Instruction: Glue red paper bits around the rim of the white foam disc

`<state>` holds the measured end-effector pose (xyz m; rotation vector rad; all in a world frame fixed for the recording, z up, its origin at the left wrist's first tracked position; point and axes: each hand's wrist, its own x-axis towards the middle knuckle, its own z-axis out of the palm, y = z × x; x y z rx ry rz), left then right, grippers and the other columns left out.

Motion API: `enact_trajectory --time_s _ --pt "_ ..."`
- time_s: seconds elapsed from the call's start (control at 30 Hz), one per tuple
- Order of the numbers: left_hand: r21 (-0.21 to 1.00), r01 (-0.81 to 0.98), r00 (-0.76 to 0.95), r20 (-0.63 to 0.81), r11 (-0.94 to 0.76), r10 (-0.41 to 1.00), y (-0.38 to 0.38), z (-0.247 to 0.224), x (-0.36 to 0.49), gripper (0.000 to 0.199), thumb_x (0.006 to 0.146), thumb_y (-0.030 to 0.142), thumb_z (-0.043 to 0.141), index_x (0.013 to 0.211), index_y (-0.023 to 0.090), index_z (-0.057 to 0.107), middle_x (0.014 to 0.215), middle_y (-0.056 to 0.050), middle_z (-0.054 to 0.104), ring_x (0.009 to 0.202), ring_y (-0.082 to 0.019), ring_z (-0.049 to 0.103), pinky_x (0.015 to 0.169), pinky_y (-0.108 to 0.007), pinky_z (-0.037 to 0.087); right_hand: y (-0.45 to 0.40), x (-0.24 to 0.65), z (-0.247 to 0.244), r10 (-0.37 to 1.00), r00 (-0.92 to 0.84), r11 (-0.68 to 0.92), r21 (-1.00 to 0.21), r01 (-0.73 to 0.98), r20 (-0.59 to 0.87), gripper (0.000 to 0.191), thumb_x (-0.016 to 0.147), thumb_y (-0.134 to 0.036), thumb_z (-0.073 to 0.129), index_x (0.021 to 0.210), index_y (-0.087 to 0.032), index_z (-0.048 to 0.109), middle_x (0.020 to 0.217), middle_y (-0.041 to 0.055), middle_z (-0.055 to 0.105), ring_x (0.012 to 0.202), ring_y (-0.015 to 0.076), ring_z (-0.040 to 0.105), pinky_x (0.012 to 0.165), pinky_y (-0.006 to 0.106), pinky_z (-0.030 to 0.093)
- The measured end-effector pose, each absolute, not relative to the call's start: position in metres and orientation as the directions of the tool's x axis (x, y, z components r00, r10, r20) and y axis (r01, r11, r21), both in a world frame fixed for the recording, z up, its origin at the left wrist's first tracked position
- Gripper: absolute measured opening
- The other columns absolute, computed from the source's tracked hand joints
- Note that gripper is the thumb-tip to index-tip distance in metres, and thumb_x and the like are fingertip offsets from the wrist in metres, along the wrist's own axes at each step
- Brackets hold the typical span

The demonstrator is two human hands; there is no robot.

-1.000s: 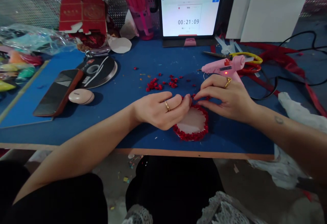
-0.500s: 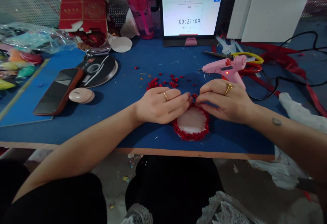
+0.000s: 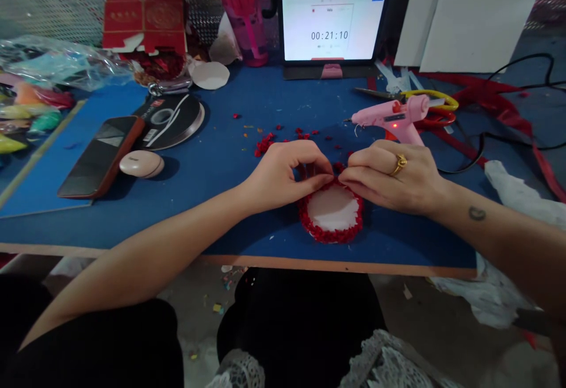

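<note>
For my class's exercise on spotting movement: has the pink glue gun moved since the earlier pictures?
No. Judged against the tablet, the pink glue gun keeps its place, in front and to the right, so no direction applies.

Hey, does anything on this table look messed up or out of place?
Yes, mildly. The red box at the back left has ragged white edges, as if torn. Small red pieces lie loose beyond the hands, and scraps litter the floor. I see no spill.
</note>
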<state>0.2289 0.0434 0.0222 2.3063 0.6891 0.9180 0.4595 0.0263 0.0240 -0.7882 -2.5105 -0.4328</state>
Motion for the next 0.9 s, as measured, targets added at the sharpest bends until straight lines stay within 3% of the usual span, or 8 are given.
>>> enact_trajectory --time_s 0.17,0.37,0.63,0.9 --pt "0.64 0.261 0.633 0.452 -0.723 0.628 0.0409 0.0193 0.23 0.006 0.082 0.012 0.064 0.08 0.015 0.069 0.076 -0.002 0.067 0.07 -0.01 0.061 0.064 -0.019 0.048 0.0269 0.4568 0.0242 0.384 -0.735 0.825 0.15 0.545 0.559 0.015 0.093 -0.026 0.055 0.088 -0.027 0.069 0.09 0.0 0.071 0.072 0.015 0.061 0.059 0.029 0.044" --pt "0.615 0.276 0.628 0.467 -0.739 0.622 0.0406 0.0193 0.2323 0.009 0.08 0.009 0.064 0.078 0.015 0.07 0.074 -0.001 0.068 0.067 -0.009 0.06 0.062 -0.019 0.047 0.0286 0.4544 0.0233 0.529 -0.636 0.826 -0.172 0.536 0.562 0.011 0.091 -0.03 0.06 0.09 -0.022 0.067 0.092 0.0043 0.066 0.084 0.0174 0.063 0.073 0.031 0.05" --pt "0.6 0.313 0.616 0.461 -0.736 0.638 0.0383 0.0161 0.2352 0.008 0.08 0.013 0.063 0.077 0.015 0.069 0.074 -0.001 0.068 0.067 -0.01 0.06 0.063 -0.021 0.047 0.0279 0.4509 0.0219 0.665 -0.611 0.746 -0.373 0.551 0.428 0.005 0.082 -0.023 0.063 0.083 -0.02 0.067 0.091 0.0046 0.064 0.082 0.018 0.062 0.07 0.03 0.047" --pt "0.511 0.355 0.619 0.5 -0.783 0.606 0.0392 0.0173 0.234 0.011 0.083 0.014 0.06 0.081 0.016 0.07 0.079 -0.002 0.071 0.079 -0.014 0.064 0.078 -0.029 0.049 0.0303 0.452 0.0197 0.669 -0.631 0.742 -0.405 0.535 0.393 0.005 0.082 -0.019 0.06 0.083 -0.02 0.065 0.09 0.0045 0.064 0.081 0.0182 0.062 0.071 0.031 0.046"
